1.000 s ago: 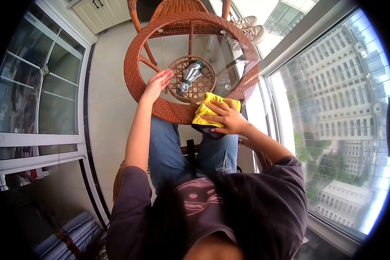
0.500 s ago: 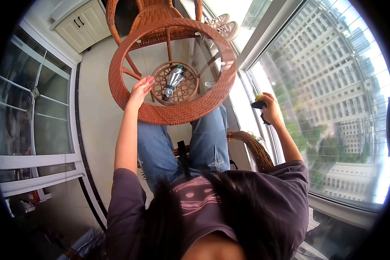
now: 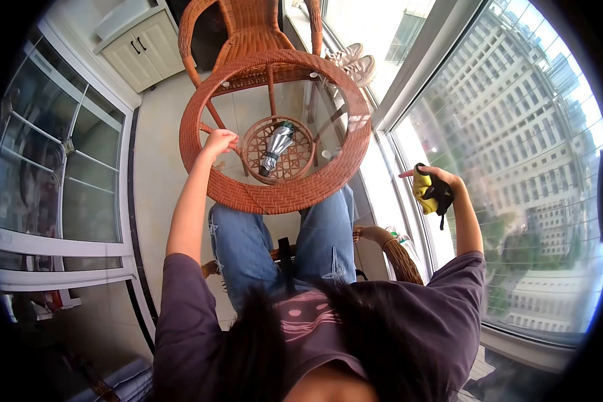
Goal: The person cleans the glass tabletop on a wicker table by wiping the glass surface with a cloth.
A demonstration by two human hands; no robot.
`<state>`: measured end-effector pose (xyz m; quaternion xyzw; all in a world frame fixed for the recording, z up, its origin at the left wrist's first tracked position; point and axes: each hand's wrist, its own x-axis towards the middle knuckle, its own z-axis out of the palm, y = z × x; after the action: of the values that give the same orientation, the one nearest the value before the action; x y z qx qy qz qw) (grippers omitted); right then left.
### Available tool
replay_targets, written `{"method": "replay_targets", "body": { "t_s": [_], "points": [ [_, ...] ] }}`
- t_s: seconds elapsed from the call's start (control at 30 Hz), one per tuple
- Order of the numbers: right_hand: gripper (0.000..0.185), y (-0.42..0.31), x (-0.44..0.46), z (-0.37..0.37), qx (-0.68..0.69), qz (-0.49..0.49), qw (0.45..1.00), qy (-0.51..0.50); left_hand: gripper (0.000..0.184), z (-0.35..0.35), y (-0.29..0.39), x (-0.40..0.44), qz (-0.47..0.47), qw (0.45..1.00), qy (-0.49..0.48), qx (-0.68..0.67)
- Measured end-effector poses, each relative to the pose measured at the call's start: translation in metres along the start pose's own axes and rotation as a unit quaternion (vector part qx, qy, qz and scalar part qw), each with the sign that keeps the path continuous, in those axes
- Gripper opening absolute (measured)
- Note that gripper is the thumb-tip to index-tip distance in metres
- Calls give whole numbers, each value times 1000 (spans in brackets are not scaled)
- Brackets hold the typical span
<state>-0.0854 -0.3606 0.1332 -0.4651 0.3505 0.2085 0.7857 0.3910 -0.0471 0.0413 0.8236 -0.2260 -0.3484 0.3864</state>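
A round table (image 3: 268,198) with a woven reddish-brown rim and a glass top stands before my knees. My left hand (image 3: 221,142) is over the rim's left part, its fingers curled together; anything between them is too small to make out. Off to the right, beside the window, my right hand (image 3: 442,179) grips a yellow and black cloth (image 3: 425,191), with one finger pointing left. Under the glass, a folded silver umbrella (image 3: 277,146) lies on the round lattice shelf (image 3: 249,157).
Behind the table stands a wicker chair (image 3: 251,30). Pale shoes (image 3: 360,69) rest on the sill at its right. A large window (image 3: 509,167) fills the right side, glazed doors (image 3: 67,144) the left. A white cabinet (image 3: 143,53) is at the back left.
The cloth has left the table rim and moved right toward the window with my right hand. My left hand's fingers, earlier stretched out, have curled in. The view has shifted.
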Motion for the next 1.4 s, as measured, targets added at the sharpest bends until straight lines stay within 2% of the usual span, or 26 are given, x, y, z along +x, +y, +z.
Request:
{"method": "replay_targets", "body": {
  "t_s": [0.03, 0.07, 0.13, 0.17, 0.2, 0.27, 0.3, 0.33, 0.43, 0.47, 0.53, 0.57, 0.6, 0.63, 0.7, 0.73, 0.8, 0.83, 0.87, 0.93, 1.0, 1.07, 1.13, 1.2, 1.23, 1.4],
  "points": [
    [30, 7, 6, -9, -309, -163, 937, 27, 21, -1, 1, 2, 0, 1000, 0, 1],
    [30, 13, 18, -23, -308, -162, 937, 27, 22, 0, 1, 4, 1, 1000, 3, 5],
    [55, 25, 42, -44, -225, -109, 923, 292, 22, 4, 2, 6, 1, 1000, 6, 9],
    [48, 35, 46, -50, -312, -132, 869, 360, 22, 6, 2, 6, 7, 1000, 10, 13],
    [48, 45, 51, -56, -311, -128, 871, 359, 23, 7, 2, 6, 14, 1000, 13, 17],
    [38, 64, 59, -68, -518, -247, 705, 417, 23, 7, 3, 3, 12, 1000, 18, 18],
    [30, 69, 63, -67, -453, -228, 734, 451, 24, 8, 3, 6, 14, 999, 26, 17],
    [25, 70, 63, -68, -450, -153, 754, 454, 24, 8, 3, 8, 15, 999, 23, 19],
    [22, 73, 59, -57, -208, -140, 890, 380, 27, 3, 1, 15, 24, 999, 27, 6],
    [22, 65, 51, -43, -205, -139, 890, 382, 27, 1, 0, 17, 26, 999, 24, 8],
    [30, 57, 43, -23, -125, -32, 966, 225, 26, -2, 1, 19, 30, 999, 3, 17],
    [31, 59, 45, -17, -188, -89, 939, 275, 26, -2, 2, 20, 31, 999, 3, 28],
    [26, 66, 52, -30, -190, -171, 941, 220, 26, -2, 2, 23, 32, 999, 1, 27],
    [31, 68, 56, -36, -183, -249, 938, 157, 27, -3, 0, 25, 33, 999, -6, 32],
    [51, 70, 67, -53, 50, -196, 979, 36, 27, -2, 2, 29, 33, 999, -14, 38],
    [46, 56, 66, -46, 57, -128, 988, 57, 27, -2, 6, 29, 33, 997, -25, 58],
    [40, 37, 56, -25, 37, -169, 983, 57, 28, -4, 12, 30, 31, 996, -36, 78],
    [33, 39, 74, -41, 110, -176, 978, 21, 27, -4, 14, 33, 22, 996, -37, 75],
    [26, 37, 80, -43, 21, -255, 965, 55, 27, -3, 16, 34, 13, 997, -37, 72],
    [23, 24, 81, -34, -106, -233, 962, 95, 28, -1, 16, 35, 11, 997, -26, 74],
    [18, 20, 87, -32, -64, -202, 969, 125, 28, -1, 15, 37, 9, 997, -11, 77],
    [16, 29, 109, -57, -149, -199, 954, 168, 25, -1, 7, 40, 19, 998, -16, 58],
    [15, 27, 113, -61, -139, -211, 956, 145, 23, -2, 6, 43, 12, 999, -14, 49],
    [14, 30, 126, -76, -96, -147, 964, 198, 21, 2, 5, 43, 4, 999, -19, 42],
    [13, 24, 112, -59, -195, -154, 941, 231, 19, 4, 7, 42, -1, 999, -4, 37],
    [15, 15, 95, -26, -83, -118, 962, 233, 16, 8, 2, 34, -6, 1000, 8, -27]
  ]
}}
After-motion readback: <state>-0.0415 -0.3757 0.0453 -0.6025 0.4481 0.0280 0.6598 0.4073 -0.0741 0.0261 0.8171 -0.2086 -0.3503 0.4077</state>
